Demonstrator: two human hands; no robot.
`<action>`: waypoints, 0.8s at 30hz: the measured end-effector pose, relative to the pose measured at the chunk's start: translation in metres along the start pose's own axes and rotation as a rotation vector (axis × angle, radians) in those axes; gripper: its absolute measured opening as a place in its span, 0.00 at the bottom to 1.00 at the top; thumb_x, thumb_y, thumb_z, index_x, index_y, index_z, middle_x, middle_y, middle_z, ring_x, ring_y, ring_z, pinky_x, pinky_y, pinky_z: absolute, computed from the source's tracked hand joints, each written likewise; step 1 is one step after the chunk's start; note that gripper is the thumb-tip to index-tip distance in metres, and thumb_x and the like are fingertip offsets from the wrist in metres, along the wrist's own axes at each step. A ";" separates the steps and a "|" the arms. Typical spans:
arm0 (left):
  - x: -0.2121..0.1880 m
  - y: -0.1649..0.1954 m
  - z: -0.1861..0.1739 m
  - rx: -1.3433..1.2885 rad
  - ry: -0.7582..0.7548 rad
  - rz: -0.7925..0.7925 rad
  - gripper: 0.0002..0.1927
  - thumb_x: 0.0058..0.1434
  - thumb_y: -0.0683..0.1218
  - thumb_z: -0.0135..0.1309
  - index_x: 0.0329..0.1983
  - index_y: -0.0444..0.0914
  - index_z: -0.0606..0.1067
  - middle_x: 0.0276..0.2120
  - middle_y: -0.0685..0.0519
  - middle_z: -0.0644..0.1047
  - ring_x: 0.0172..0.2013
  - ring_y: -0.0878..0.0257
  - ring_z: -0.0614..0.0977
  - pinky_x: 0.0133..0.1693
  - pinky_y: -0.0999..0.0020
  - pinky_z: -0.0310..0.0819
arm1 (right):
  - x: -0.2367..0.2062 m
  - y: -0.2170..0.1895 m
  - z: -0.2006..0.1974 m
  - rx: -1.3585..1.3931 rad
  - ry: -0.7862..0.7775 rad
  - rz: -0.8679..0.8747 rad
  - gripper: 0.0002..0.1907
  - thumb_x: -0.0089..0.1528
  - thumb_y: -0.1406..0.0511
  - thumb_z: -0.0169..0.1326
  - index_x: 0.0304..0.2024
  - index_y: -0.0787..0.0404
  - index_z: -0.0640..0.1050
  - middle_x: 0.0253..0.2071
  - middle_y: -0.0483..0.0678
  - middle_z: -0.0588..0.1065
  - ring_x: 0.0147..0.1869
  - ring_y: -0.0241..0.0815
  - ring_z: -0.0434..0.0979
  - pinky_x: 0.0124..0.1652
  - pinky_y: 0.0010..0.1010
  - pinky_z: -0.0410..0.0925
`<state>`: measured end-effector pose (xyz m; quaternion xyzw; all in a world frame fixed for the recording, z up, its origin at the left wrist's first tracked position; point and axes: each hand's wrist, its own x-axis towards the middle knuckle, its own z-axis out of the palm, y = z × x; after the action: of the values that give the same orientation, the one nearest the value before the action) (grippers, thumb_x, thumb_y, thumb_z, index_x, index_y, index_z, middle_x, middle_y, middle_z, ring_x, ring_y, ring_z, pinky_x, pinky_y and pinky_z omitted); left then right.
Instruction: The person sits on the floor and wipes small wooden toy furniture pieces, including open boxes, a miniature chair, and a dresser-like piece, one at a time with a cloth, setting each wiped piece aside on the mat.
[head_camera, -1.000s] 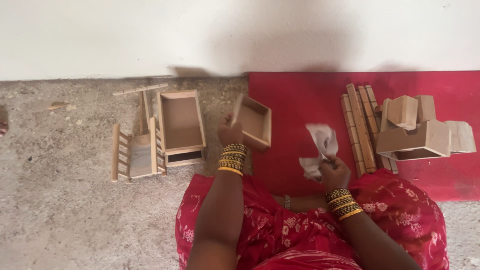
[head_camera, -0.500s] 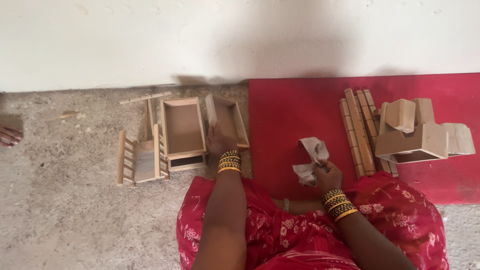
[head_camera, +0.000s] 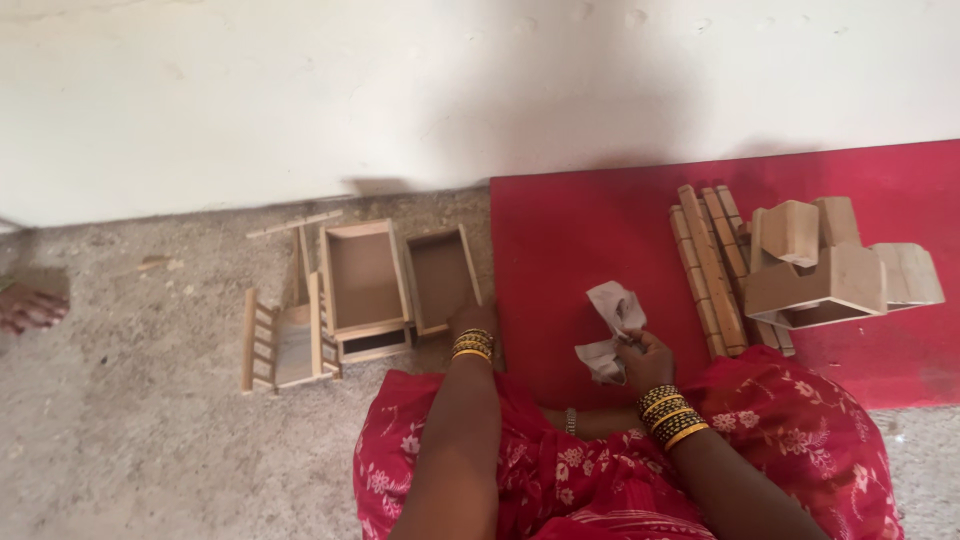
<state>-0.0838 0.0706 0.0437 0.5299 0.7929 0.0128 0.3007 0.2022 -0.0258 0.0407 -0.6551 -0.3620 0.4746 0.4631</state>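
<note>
- Left hand (head_camera: 473, 322) rested on the near edge of the small tray (head_camera: 440, 279); fingers hidden behind the wrist, so grip couldn't be judged.
- Right hand (head_camera: 642, 358) was closed on a crumpled paper (head_camera: 612, 330), held just over the red mat (head_camera: 600, 240).
- Small tray sat on the floor (head_camera: 120, 420), right beside the big tray (head_camera: 362, 277) and at the mat's left edge.
- Left of those: a small ladder-like frame (head_camera: 275, 340) and a loose stick (head_camera: 294, 223).
- On the mat, right side: slats (head_camera: 708, 262) and stacked blocks (head_camera: 820, 270), well apart from both hands.
- Judgement: tray looked just parked with finished pieces; sanding the next part likely needs a reach right to the stack.
</note>
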 end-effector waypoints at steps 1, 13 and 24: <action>0.000 0.001 -0.001 0.102 0.004 0.057 0.29 0.75 0.59 0.36 0.77 0.49 0.54 0.69 0.42 0.65 0.64 0.43 0.72 0.62 0.43 0.65 | -0.001 0.000 0.000 -0.013 0.011 -0.006 0.17 0.59 0.70 0.61 0.51 0.68 0.80 0.43 0.54 0.81 0.43 0.39 0.82 0.42 0.29 0.75; -0.002 -0.003 -0.010 0.240 0.078 -0.030 0.32 0.65 0.57 0.50 0.72 0.50 0.60 0.69 0.42 0.63 0.67 0.43 0.67 0.64 0.42 0.61 | -0.005 -0.015 -0.004 -0.231 -0.013 0.045 0.17 0.60 0.71 0.56 0.52 0.63 0.81 0.45 0.51 0.81 0.44 0.41 0.82 0.40 0.33 0.77; -0.018 0.018 0.029 0.001 0.252 0.706 0.36 0.61 0.61 0.62 0.69 0.44 0.68 0.67 0.40 0.68 0.67 0.42 0.69 0.68 0.47 0.62 | -0.002 -0.018 0.000 0.309 -0.190 0.000 0.23 0.64 0.74 0.46 0.62 0.61 0.69 0.53 0.53 0.78 0.54 0.42 0.80 0.49 0.32 0.75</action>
<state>-0.0505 0.0542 0.0346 0.7650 0.5921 0.1806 0.1775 0.2014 -0.0221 0.0589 -0.5284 -0.3266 0.5844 0.5220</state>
